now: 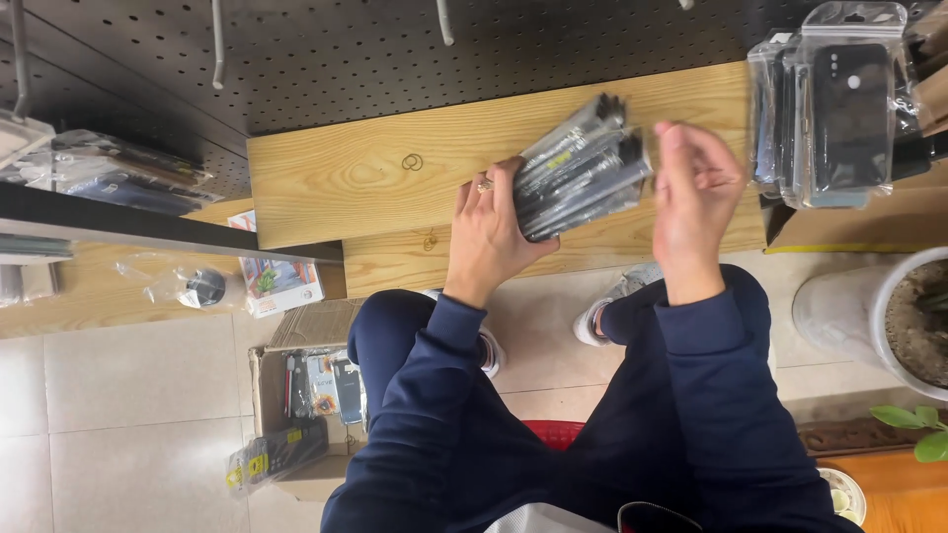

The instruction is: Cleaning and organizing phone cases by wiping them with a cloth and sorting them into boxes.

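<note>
1. The stack of packets is showing glossy clear plastic over dark contents.
2. The shelf under it is showing pale, smooth wood grain.
3. The far pegboard is looking matt, dark and perforated.
4. The sleeves are looking like soft, matt navy cloth.
5. The near-left box is showing rough brown cardboard.

Small phone-accessory shop. Black pegboard wall with metal hooks at the far side, wooden shelf below it. Packaged phone cases hang far right in clear sleeves. More bagged stock far left, and an open cardboard box of packs on the tiled floor.
</note>
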